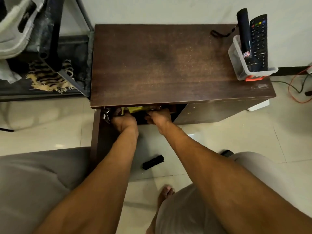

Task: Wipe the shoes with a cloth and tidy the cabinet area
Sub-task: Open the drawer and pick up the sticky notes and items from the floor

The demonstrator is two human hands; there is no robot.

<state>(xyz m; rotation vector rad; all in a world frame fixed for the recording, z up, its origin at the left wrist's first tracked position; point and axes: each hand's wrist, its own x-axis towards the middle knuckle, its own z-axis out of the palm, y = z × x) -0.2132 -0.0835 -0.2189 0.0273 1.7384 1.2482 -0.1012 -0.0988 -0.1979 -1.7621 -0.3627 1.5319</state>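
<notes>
A dark wooden cabinet (pixel 168 65) stands against the wall with its doors swung open. Both my hands reach into it just under the top board. My left hand (pixel 124 121) sits at the left of the opening, fingers curled out of sight inside. My right hand (pixel 158 117) is beside it, fingers bent over something dark. A yellow item (pixel 135 108) shows between the hands under the top edge. What each hand holds is hidden by the cabinet top. A black shoe brush (pixel 153 162) lies on the tiled floor below my arms.
A clear plastic tub (pixel 239 65) with a remote and a dark torch-like object stands on the cabinet's right rear corner. The open left door (pixel 96 132) juts toward me. A metal rack with a striped rag (pixel 49 76) stands left. Cables (pixel 297 88) trail right.
</notes>
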